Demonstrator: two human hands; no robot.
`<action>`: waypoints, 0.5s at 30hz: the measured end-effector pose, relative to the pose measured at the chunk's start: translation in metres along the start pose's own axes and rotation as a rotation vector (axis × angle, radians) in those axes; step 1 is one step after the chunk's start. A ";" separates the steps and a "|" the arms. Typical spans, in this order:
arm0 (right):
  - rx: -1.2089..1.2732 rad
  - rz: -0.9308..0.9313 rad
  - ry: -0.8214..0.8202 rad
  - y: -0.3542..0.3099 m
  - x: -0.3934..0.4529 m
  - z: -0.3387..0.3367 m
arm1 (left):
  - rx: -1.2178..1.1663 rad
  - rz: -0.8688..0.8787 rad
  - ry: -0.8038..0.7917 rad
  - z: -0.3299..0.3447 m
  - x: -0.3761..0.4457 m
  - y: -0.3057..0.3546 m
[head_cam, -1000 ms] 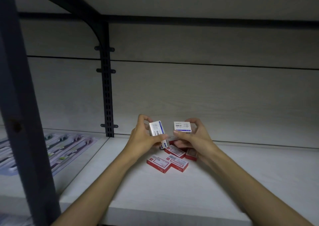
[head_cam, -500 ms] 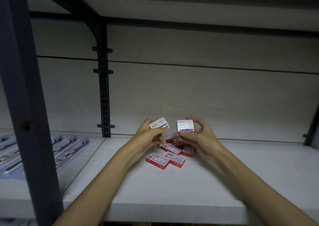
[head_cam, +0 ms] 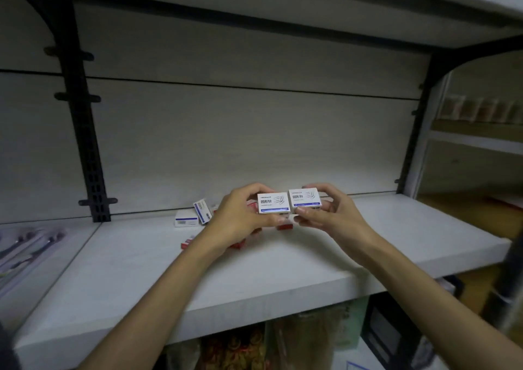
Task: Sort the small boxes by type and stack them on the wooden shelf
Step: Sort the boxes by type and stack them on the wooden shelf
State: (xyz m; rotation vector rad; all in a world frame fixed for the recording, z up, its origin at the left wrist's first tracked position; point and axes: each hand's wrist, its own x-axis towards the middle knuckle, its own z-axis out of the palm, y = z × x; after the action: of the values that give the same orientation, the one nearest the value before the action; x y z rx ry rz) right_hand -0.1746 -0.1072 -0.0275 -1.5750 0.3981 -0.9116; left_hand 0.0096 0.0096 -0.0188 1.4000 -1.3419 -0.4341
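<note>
left hand (head_cam: 240,222) pinches white box (head_cam: 273,203) reading 回形针; right hand (head_cam: 331,214) pinches matching box (head_cam: 304,197), print blurred | red boxes (head_cam: 284,226) mostly hidden on shelf (head_cam: 283,267)

I see two white boxes with a blue strip along the lower edge and dark print: the left box (head_cam: 273,203) and, touching its right side, the right box (head_cam: 304,198). Left of the left box, two more white boxes (head_cam: 186,219) carry blue bands. Below and beside the left box, red boxes (head_cam: 284,226) show, partly hidden. The shelf (head_cam: 396,236) under them is pale grey-white with faint wood grain. Well left of the left box, the post (head_cam: 85,132) is black with a row of slots.
</note>
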 end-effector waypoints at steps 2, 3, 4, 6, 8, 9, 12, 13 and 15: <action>-0.011 -0.001 0.024 -0.002 -0.014 -0.021 | -0.008 0.026 -0.021 0.021 0.005 0.006; -0.009 0.001 0.035 -0.004 -0.021 -0.033 | -0.022 0.030 -0.040 0.032 0.007 0.008; -0.006 0.004 0.045 -0.006 -0.028 -0.045 | -0.033 0.032 -0.065 0.045 0.009 0.012; -0.007 0.011 0.072 -0.012 -0.043 -0.069 | -0.034 0.038 -0.109 0.072 0.012 0.020; -0.015 0.015 0.099 -0.019 -0.058 -0.096 | -0.028 0.047 -0.144 0.101 0.014 0.031; -0.020 0.017 0.108 -0.023 -0.066 -0.110 | -0.029 0.055 -0.157 0.117 0.016 0.037; -0.055 0.019 0.136 -0.034 -0.089 -0.160 | -0.018 0.092 -0.185 0.167 0.017 0.060; -0.066 0.017 0.147 -0.037 -0.097 -0.178 | -0.010 0.107 -0.192 0.185 0.017 0.067; -0.082 0.020 0.167 -0.042 -0.114 -0.215 | 0.009 0.139 -0.204 0.224 0.016 0.082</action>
State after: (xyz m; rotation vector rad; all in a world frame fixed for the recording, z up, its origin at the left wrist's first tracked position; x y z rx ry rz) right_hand -0.4158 -0.1626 -0.0295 -1.5710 0.5746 -1.0258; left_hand -0.2107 -0.0825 -0.0178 1.2859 -1.5973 -0.4878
